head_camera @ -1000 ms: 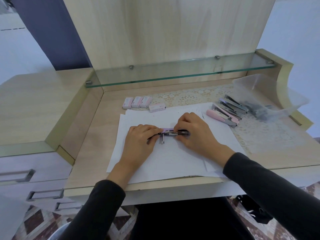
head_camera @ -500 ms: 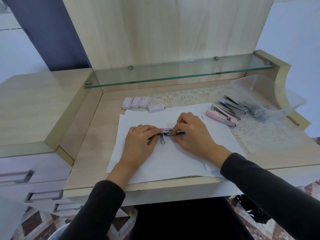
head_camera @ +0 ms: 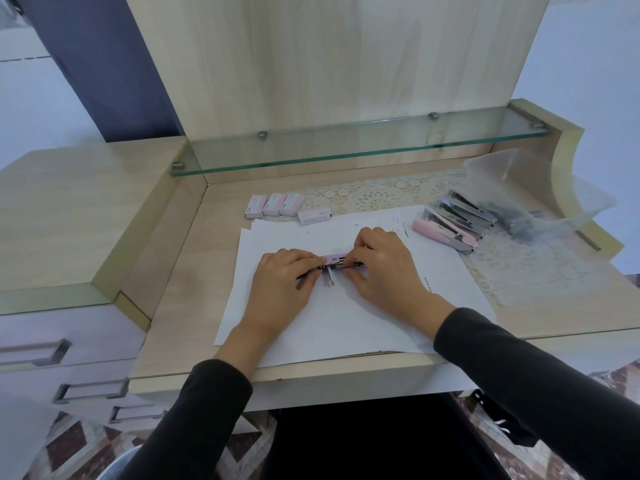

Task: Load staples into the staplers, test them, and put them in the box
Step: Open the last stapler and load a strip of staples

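Two hands are meeting over one pink stapler (head_camera: 335,260), which is lying opened on the white sheets of paper (head_camera: 329,327) at the middle of the table (head_camera: 180,292).

Left hand (head_camera: 284,289): fingers are curling in and pinching the stapler's left end.

Right hand (head_camera: 384,271): fingers are curling in and pinching the right end, where a dark metal rail is showing beyond the pink body. A small metal piece is sticking out below the stapler toward the person. It is possibly the staple pusher, though it is showing too small to be sure.

Four staple boxes (head_camera: 273,204): three are sitting side by side beyond the far left corner of the paper. The fourth is lying just beside them to the right, touching the paper's far edge.

Several more staplers (head_camera: 450,225): these are lying bunched together on the lace mat (head_camera: 381,195), right of the paper, the pink one nearest to it.

One clear plastic box (head_camera: 540,181): it is standing at the far right of the table, just beyond the bunched staplers, and is holding dark, blurred items.

One glass shelf (head_camera: 346,148): it is running across the back, above the table.
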`<action>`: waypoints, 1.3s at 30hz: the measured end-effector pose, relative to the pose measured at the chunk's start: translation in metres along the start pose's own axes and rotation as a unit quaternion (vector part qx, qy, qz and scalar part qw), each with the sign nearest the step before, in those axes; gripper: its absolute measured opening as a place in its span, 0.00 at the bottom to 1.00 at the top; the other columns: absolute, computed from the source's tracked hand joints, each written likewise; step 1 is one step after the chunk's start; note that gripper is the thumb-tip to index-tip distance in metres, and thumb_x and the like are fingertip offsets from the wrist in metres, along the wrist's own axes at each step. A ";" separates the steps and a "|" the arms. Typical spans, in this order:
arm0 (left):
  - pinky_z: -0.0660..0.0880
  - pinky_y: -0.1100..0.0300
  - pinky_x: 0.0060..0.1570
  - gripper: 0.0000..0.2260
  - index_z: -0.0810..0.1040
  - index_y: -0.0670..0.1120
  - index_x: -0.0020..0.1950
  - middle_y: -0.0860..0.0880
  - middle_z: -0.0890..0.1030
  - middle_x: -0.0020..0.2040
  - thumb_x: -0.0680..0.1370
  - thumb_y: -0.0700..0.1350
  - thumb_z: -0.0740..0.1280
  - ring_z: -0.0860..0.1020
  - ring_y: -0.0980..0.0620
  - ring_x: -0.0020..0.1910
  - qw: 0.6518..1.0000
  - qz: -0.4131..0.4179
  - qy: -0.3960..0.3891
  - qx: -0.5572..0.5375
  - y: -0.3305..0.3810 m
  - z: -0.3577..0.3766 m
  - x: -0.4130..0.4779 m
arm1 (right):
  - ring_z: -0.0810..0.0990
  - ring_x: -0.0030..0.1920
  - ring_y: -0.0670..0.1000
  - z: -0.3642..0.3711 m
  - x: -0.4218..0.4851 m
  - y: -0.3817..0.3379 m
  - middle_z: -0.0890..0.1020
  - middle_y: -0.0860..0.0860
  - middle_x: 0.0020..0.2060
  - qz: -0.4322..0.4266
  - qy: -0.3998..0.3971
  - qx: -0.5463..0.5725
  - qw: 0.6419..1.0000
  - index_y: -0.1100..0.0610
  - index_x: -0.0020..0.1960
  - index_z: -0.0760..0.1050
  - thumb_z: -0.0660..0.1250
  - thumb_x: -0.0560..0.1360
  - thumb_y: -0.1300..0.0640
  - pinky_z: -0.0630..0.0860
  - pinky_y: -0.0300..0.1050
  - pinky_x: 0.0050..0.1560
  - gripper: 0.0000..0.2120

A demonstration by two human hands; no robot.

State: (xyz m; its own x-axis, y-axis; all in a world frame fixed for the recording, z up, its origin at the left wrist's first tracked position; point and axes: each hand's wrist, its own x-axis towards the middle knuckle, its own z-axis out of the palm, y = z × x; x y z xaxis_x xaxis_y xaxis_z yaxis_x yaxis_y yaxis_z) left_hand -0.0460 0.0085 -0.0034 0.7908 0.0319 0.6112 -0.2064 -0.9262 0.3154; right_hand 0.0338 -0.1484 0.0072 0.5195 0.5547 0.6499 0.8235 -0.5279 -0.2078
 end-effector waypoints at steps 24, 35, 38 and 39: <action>0.76 0.47 0.41 0.12 0.84 0.47 0.48 0.49 0.84 0.42 0.66 0.48 0.71 0.79 0.52 0.39 0.995 -0.023 -0.097 -0.014 -0.001 -0.017 0.018 | 0.72 0.41 0.50 -0.031 0.014 0.004 0.76 0.49 0.39 0.079 -0.099 0.172 0.977 0.59 0.39 0.76 0.69 0.69 0.64 0.64 0.38 0.41 0.03; 0.71 0.71 0.36 0.11 0.83 0.47 0.48 0.57 0.79 0.36 0.67 0.39 0.75 0.75 0.60 0.30 0.958 -0.175 -0.199 -0.108 0.003 -0.025 0.047 | 0.75 0.38 0.47 -0.130 0.038 0.108 0.82 0.52 0.40 0.323 0.033 0.042 0.945 0.58 0.46 0.81 0.70 0.71 0.58 0.69 0.37 0.41 0.05; 0.68 0.77 0.32 0.11 0.83 0.45 0.50 0.58 0.78 0.35 0.68 0.38 0.75 0.74 0.67 0.29 0.949 -0.199 -0.214 -0.117 0.004 -0.025 0.048 | 0.78 0.46 0.54 -0.144 0.031 0.142 0.83 0.56 0.44 0.393 0.035 -0.027 0.918 0.59 0.46 0.81 0.68 0.71 0.60 0.70 0.41 0.45 0.06; 0.67 0.77 0.31 0.11 0.83 0.45 0.50 0.58 0.78 0.34 0.68 0.38 0.74 0.74 0.67 0.29 0.947 -0.204 -0.216 -0.120 0.004 -0.025 0.049 | 0.78 0.48 0.57 -0.146 0.028 0.150 0.83 0.58 0.46 0.408 0.014 -0.049 0.911 0.60 0.46 0.81 0.67 0.71 0.60 0.72 0.43 0.45 0.06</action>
State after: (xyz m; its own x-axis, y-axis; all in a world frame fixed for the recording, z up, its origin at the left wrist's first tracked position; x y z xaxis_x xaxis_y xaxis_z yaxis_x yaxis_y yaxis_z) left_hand -0.0228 0.0157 0.0460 0.9844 0.1637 0.0650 0.0829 -0.7562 0.6491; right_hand 0.1390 -0.3057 0.1007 0.9434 -0.0643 0.3254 0.1397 -0.8128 -0.5656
